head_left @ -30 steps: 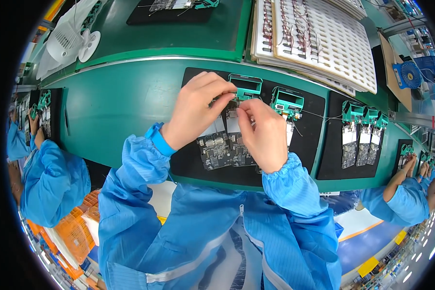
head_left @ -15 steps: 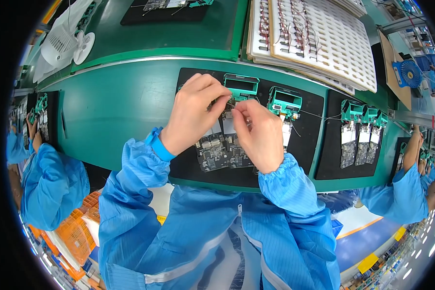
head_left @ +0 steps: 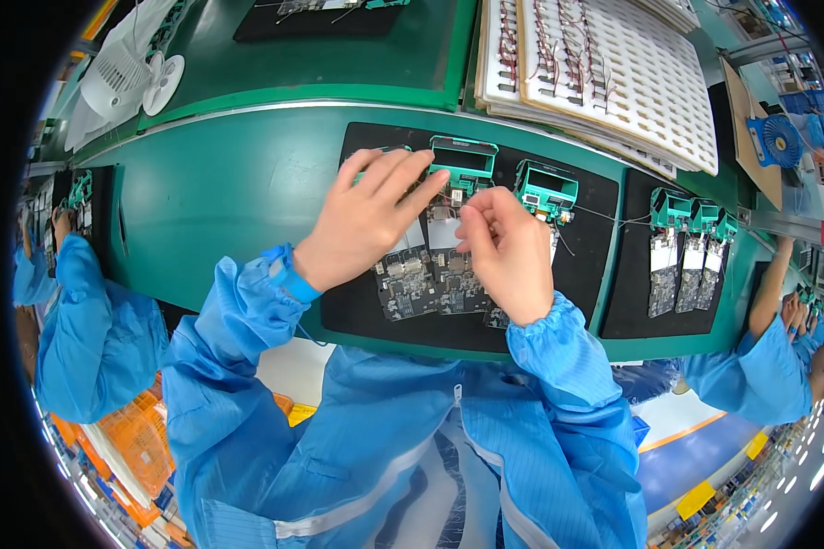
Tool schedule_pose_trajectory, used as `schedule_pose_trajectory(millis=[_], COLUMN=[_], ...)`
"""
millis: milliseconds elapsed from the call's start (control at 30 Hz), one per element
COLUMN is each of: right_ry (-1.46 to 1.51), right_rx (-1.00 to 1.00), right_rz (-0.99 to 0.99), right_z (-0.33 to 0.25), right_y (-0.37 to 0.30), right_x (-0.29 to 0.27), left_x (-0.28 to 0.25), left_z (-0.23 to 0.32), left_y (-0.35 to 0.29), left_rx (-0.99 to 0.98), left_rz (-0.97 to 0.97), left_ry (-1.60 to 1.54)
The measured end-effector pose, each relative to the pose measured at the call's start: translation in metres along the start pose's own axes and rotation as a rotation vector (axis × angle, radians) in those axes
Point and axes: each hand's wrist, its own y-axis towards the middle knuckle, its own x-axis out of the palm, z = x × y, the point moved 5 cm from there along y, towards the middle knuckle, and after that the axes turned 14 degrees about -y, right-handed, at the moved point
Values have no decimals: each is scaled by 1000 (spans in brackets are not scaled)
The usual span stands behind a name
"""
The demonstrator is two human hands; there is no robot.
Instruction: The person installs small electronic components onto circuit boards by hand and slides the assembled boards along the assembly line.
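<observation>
On a black mat (head_left: 588, 247) in front of me lie several units, each a green plastic housing with a circuit board below it. My left hand (head_left: 362, 215) is open, its fingers stretched over the left housing, which it mostly hides. Its fingertips reach the edge of the middle green housing (head_left: 464, 160). Just below that housing, my right hand (head_left: 511, 256) is closed, thumb and forefinger pinched; whatever they hold is too small to make out. Below my hands show two circuit boards, a left board (head_left: 406, 286) and a middle board (head_left: 460, 284). The right green housing (head_left: 547, 188) stands beside my right hand.
More housings with boards (head_left: 687, 238) lie on another black mat at the right, with a thin wire stretching toward them. White foam trays (head_left: 632, 82) holding small wired parts are stacked at the back right. A white fan (head_left: 119, 87) stands back left. Co-workers sit on both sides.
My left hand has loosened from its pinch, and its fingers are now stretched out. My right hand has moved slightly right and down, away from the left one, staying pinched.
</observation>
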Motion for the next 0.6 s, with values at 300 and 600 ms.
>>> schedule_pose_trajectory(millis=[300,600], right_ry=[409,398], right_rx=[141,6], right_rz=[-123,-194], right_z=[-24,-53], right_y=[-32,-40], right_x=[-15,59], left_x=[-19,-27], left_z=[12,1], left_y=[-6,-87], left_rx=[-105,-767], left_rz=[66,470], left_ry=[-171,-1383])
